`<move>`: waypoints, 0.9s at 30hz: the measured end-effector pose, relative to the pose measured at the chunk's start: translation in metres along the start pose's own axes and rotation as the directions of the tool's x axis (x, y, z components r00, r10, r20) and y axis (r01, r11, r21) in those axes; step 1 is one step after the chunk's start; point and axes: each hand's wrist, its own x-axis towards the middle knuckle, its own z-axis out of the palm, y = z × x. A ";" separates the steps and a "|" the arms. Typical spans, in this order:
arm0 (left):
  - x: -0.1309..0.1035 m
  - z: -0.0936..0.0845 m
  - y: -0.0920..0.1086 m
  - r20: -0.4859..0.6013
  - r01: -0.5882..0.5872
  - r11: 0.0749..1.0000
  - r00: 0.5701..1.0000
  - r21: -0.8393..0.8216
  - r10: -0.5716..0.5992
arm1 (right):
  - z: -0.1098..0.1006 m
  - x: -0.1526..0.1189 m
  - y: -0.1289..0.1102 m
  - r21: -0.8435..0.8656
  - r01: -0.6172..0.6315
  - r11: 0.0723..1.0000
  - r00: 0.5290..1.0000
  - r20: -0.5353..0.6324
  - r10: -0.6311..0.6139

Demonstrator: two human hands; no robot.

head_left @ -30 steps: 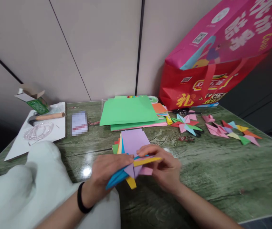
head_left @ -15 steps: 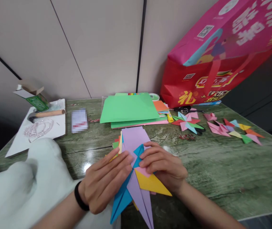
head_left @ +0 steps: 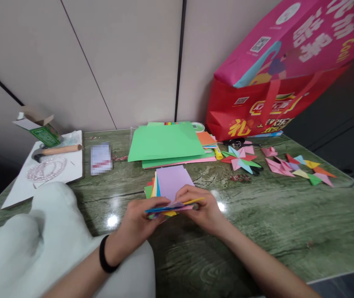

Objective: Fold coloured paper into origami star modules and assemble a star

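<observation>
Left hand (head_left: 135,221) and right hand (head_left: 207,211) pinch folded paper (head_left: 168,208) between fingers (head_left: 189,192); the pink bag (head_left: 291,45) reads "Cool", the red bag (head_left: 239,105) "礼".

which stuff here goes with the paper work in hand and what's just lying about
Likely part of the job:
multicoloured folded paper piece, between left hand and right hand
purple-topped stack of coloured paper
multicoloured folded paper star

Seemingly just lying about:
wooden-handled tool with dark head
coil of pale pink beads
open green and white cardboard box
large red printed bag

Head cam looks fwd/down, close abv. hands (head_left: 136,220) & tabletop (head_left: 288,231), twd. wall (head_left: 136,62).
</observation>
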 end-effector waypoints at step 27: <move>0.011 0.010 -0.002 0.186 0.600 0.589 0.769 -0.541 -0.612 | 0.016 -0.005 0.008 -0.167 -0.108 0.980 0.904 -0.427 0.027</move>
